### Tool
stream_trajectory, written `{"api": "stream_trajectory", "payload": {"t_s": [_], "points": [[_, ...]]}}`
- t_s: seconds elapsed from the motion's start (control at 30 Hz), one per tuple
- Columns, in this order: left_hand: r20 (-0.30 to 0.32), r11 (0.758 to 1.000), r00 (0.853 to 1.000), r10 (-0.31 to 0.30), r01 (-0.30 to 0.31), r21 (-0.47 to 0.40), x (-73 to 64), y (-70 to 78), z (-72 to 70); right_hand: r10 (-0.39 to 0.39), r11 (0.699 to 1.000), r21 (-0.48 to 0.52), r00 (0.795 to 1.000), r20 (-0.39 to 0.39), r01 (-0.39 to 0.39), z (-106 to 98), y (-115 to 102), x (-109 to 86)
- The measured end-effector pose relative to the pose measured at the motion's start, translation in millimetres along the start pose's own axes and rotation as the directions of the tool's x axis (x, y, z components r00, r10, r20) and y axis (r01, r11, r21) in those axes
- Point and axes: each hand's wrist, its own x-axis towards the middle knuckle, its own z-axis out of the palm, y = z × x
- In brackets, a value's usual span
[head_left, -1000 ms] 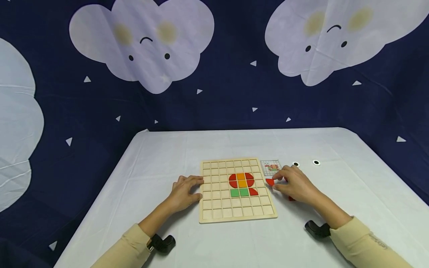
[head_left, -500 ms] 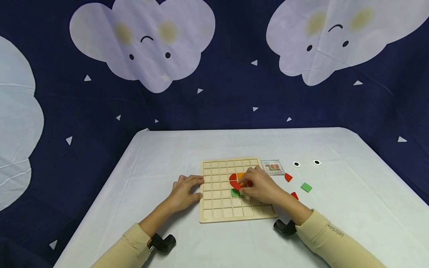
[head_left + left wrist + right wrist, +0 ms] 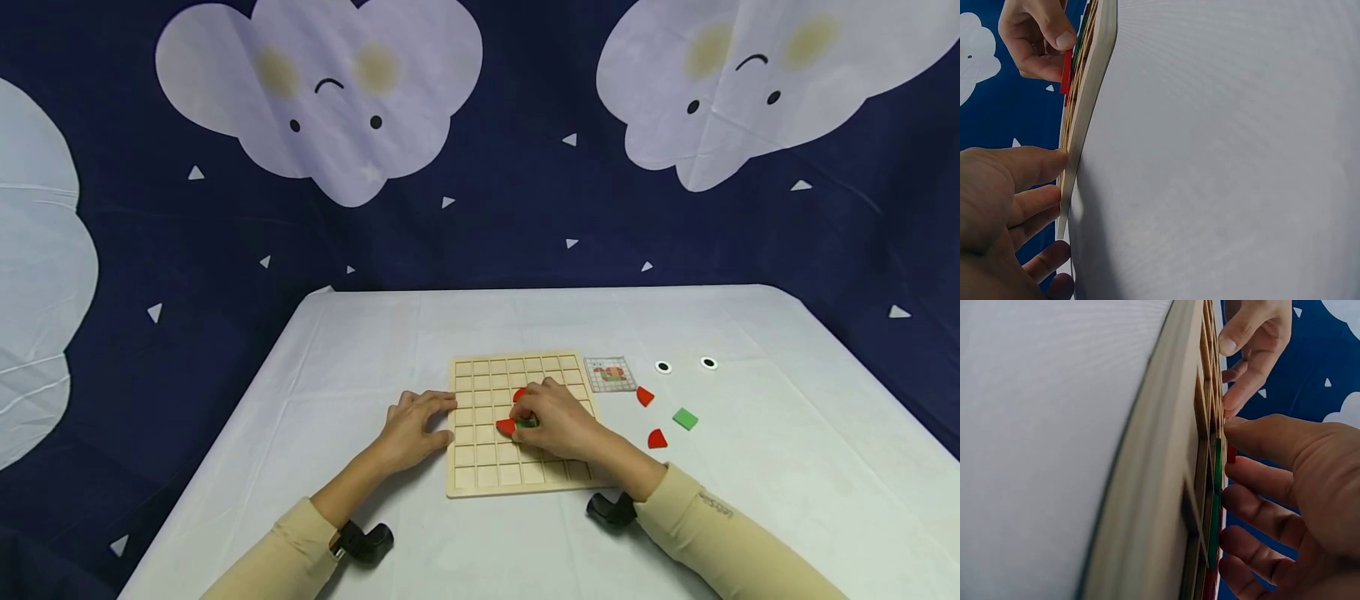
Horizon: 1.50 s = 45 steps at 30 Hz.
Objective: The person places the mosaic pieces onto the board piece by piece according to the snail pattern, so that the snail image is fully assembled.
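Observation:
A wooden grid board [image 3: 474, 479] lies on the white table. In my right hand [image 3: 557, 422], pinched between thumb and finger, is a red quarter-circle piece [image 3: 506, 427], just left of a green square [image 3: 527, 422] set in the grid. In the left wrist view that red piece [image 3: 1066, 72] shows edge-on above the board. The right hand hides most of the other placed pieces; part of a red one [image 3: 519, 395] shows beyond it. My left hand [image 3: 411, 429] touches the board's left edge with its thumb and extended fingers.
Right of the board lie two loose red quarter-circles [image 3: 645, 397], a green square [image 3: 685, 418] and two black-and-white eye discs [image 3: 663, 367]. A small printed pattern card [image 3: 611, 374] sits by the board's far right corner. Behind the table hangs a dark blue cloud-print cloth [image 3: 510, 167].
My right hand has picked up a red quarter-circle from the table right of the board and carried it left over the grid. The left hand has stayed at the board's edge.

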Motion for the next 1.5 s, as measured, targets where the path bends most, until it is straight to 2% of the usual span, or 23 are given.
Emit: {"api": "stream_trajectory", "payload": {"t_s": [0.63,0.83,1.0,1.13,1.23,1.37,1.5], "points": [[0.003,1.0,1.0,-0.007,0.007,0.004,0.8,0.6,-0.1,-0.005,0.999,-0.049,1.0,0.011,0.006,2,0,0.6],[0.0,1.0,1.0,-0.007,0.007,0.007,0.8,-0.3,0.3,-0.011,0.999,-0.035,1.0,-0.003,0.011,1,-1,-0.1],[0.001,1.0,1.0,-0.005,0.005,0.003,0.6,0.7,-0.1,0.015,1.0,-0.016,0.999,-0.035,-0.016,-6,2,-3.7],[0.002,1.0,1.0,0.001,-0.001,0.003,0.6,1.3,-0.2,0.06,0.998,-0.02,0.995,-0.077,-0.061,-19,14,-13.5],[0.004,1.0,1.0,0.006,-0.006,0.007,0.8,1.1,-0.2,0.111,0.993,-0.017,0.986,-0.122,-0.114,-29,31,-26.6],[0.002,1.0,1.0,0.003,-0.003,0.01,0.9,0.3,-0.2,0.196,0.979,-0.019,0.964,-0.178,-0.203,-44,58,-47.5],[0.005,1.0,1.0,-0.001,0.001,0.003,0.7,-0.1,0.0,0.281,0.956,-0.031,0.94,-0.194,-0.292,-58,81,-67.9]]}}
